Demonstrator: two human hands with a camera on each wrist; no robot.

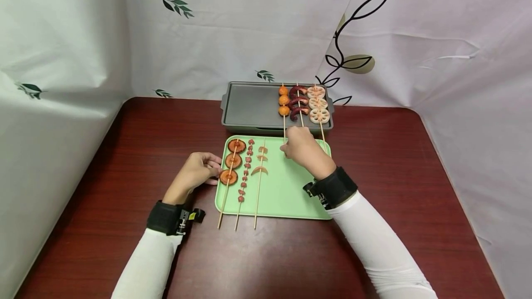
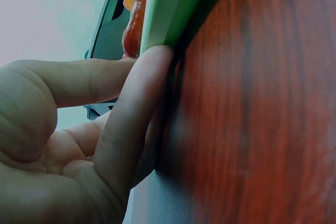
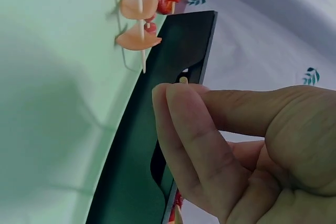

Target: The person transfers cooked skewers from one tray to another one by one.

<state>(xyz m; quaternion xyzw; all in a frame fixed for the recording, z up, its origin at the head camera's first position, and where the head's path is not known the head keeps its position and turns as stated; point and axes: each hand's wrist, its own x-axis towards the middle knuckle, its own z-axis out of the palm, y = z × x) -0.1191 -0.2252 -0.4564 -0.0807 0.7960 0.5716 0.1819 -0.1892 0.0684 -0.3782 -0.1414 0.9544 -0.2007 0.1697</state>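
Observation:
In the head view my right hand point(image 1: 305, 149) pinches the lower stick of a skewer of orange balls point(image 1: 284, 100), which lies over the grill pan point(image 1: 253, 103). The stick's end point(image 3: 183, 80) shows between thumb and fingers in the right wrist view. Beside it on the pan are an octopus tentacle skewer point(image 1: 299, 103) and a lotus root skewer point(image 1: 318, 104). My left hand point(image 1: 197, 172) holds the left rim of the green tray point(image 1: 287, 197) with its fingertips. Next to those fingertips lies a skewer of brown mushroom slices point(image 1: 232, 160).
Also on the tray are a skewer of small red meat pieces point(image 1: 245, 172) and one of pale orange curved slices point(image 1: 260, 163); their sticks overhang the front rim. A dark red wooden table point(image 1: 399, 188) carries everything. White patterned cloth point(image 1: 232, 22) hangs behind.

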